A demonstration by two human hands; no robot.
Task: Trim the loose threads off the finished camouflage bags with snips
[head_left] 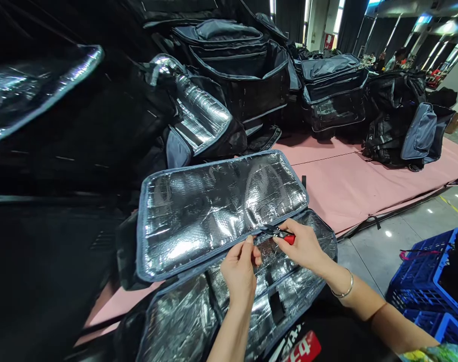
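An insulated bag with a silver foil lining point(179, 306) lies in front of me, its foil-lined lid point(214, 201) folded back. Grey-blue binding edges the lid. My right hand point(302, 244) grips small thread snips point(278, 232) with black blades and a red handle part. The blade tips point left at the lid's near binding. Just left of the tips, my left hand point(242, 264) is closed in a pinch at the same binding. Whatever lies between its fingertips is too small to make out. A black and red printed panel point(304, 347) shows at the bottom edge.
Black bags with grey trim point(247, 70) are piled behind and along the pink-covered table point(334, 186). One large dark bag point(63, 176) stands close on my left. Blue plastic crates point(421, 276) sit on the floor at right. People are far off at upper right.
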